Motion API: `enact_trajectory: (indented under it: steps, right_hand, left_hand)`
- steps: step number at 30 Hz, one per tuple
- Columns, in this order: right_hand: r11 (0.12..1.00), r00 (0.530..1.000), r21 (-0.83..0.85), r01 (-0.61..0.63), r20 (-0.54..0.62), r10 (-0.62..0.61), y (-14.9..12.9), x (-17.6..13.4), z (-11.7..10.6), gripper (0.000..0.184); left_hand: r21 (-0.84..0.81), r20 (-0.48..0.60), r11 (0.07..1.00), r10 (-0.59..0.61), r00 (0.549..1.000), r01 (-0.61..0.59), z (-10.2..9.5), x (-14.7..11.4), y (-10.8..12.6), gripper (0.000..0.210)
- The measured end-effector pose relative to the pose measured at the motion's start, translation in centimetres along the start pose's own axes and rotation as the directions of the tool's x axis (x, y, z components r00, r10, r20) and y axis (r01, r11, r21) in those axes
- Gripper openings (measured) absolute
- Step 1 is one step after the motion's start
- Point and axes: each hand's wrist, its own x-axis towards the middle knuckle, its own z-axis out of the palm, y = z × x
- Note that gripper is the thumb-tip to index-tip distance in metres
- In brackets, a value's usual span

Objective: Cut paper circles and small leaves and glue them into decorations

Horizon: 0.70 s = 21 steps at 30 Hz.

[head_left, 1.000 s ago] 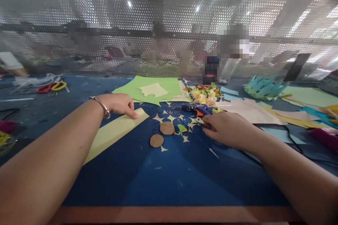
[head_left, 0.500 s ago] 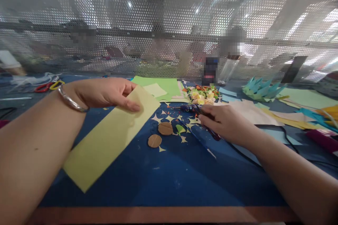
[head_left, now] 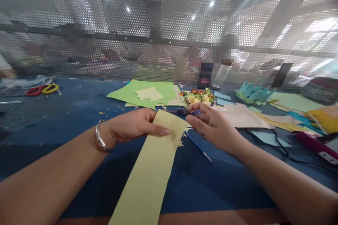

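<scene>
My left hand (head_left: 139,126), with a silver bangle at the wrist, pinches a long pale yellow paper strip (head_left: 148,175) near its upper end. The strip hangs down toward me, past the table's front edge. Close to its upper right corner is my right hand (head_left: 211,126), fingers curled but apart. Behind that hand's fingertips lies a dark purple object (head_left: 181,111), partly covered, whose kind I cannot make out. A thin blue-handled brush (head_left: 198,146) lies below the right hand. Small yellow paper scraps (head_left: 181,144) show beside the strip.
Green paper sheets (head_left: 126,93) with a cut yellow piece (head_left: 150,94) lie behind. Folded paper flowers (head_left: 198,96) and a spiky blue paper piece (head_left: 253,93) stand farther right. Red- and yellow-handled scissors (head_left: 43,89) lie left. A magenta device (head_left: 317,144) and black cord (head_left: 282,147) are right.
My left hand has carried the yellow strip right and nearer, over the cardboard discs and scraps. My right hand has turned and its fingers have spread; the dark red handle under it no longer shows.
</scene>
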Motion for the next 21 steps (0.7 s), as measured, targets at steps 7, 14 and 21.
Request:
enact_trajectory:
  steps: [7,14,21]
  right_hand:
    - [0.995,0.997,0.103,-0.016,0.079,0.008,-0.3,0.1,0.3,0.042]
    - [0.997,0.994,0.077,0.011,0.107,-0.019,-0.4,0.3,0.5,0.039]
    - [0.999,0.997,0.036,0.016,0.080,-0.019,-0.7,0.2,0.4,0.040]
  left_hand:
    - [0.013,-0.024,1.000,0.026,0.999,-0.025,0.1,-0.5,-0.2,0.027]
    - [-0.063,-0.116,0.996,0.049,0.992,-0.057,1.7,-0.3,-0.6,0.031]
    - [-0.252,-0.256,0.964,0.023,0.966,-0.090,3.1,0.7,-1.9,0.038]
